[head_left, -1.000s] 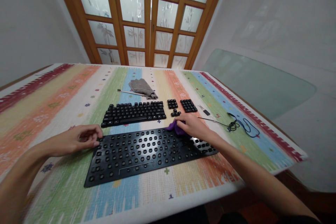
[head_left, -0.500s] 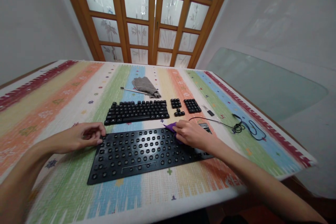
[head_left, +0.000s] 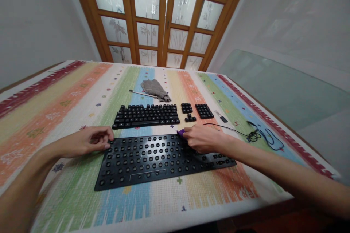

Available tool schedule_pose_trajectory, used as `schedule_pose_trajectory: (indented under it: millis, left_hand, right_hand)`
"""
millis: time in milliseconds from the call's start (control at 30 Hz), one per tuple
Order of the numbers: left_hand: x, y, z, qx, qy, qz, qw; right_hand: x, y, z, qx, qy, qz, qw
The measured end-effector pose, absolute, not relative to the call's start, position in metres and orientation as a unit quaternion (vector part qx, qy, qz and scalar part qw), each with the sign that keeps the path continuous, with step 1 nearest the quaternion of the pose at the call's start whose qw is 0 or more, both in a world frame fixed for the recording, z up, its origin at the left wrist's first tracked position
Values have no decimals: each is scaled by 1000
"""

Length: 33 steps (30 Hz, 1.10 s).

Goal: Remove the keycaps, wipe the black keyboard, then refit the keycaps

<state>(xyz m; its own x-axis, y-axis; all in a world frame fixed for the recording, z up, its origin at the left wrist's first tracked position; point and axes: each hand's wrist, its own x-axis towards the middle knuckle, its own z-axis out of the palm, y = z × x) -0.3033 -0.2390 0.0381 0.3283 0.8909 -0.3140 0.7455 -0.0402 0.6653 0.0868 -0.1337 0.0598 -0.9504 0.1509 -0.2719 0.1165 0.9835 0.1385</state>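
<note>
A black keyboard base point(head_left: 142, 156) without its keycaps lies flat and slightly tilted across the tablecloth. My left hand point(head_left: 97, 140) has its fingers curled together and grips the base's far left corner. A purple cloth point(head_left: 181, 133) is bunched in my closed right hand point(head_left: 201, 138), which presses it on the base near the far edge, right of the middle. Most of the cloth is hidden under the fingers. Just beyond the base, removed black keycaps point(head_left: 146, 115) stand in rows in their keyboard layout, with a number-pad block of keycaps point(head_left: 204, 111) to the right.
A grey cloth point(head_left: 155, 90) and a toothbrush point(head_left: 142, 93) lie farther back. To the right are a small black-handled tool point(head_left: 223, 119) and the coiled keyboard cable point(head_left: 254, 136). The striped tablecloth point(head_left: 62, 113) covers the table, with glazed wooden doors point(head_left: 164, 25) behind.
My right hand and the purple cloth have shifted slightly along the base's far edge, and less cloth shows. My left hand keeps its hold at the corner. The whole view has shifted a little.
</note>
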Motion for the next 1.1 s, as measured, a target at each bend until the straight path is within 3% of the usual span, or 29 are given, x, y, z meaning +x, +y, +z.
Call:
schedule_pose_trajectory:
  millis: [133, 333, 767, 1100]
  left_hand:
    - [-302, -239, 40, 713, 576, 97, 389]
    - [-301, -240, 39, 705, 578, 100, 399]
    - [-303, -240, 38, 713, 573, 81, 396]
    - [-310, -240, 29, 695, 580, 94, 415]
  right_hand:
    - [82, -134, 66, 69, 981, 56, 170]
    - [87, -120, 74, 96, 988, -50, 114]
    - [84, -105, 45, 427, 847, -317, -4]
    - [80, -94, 44, 445, 812, -378, -1]
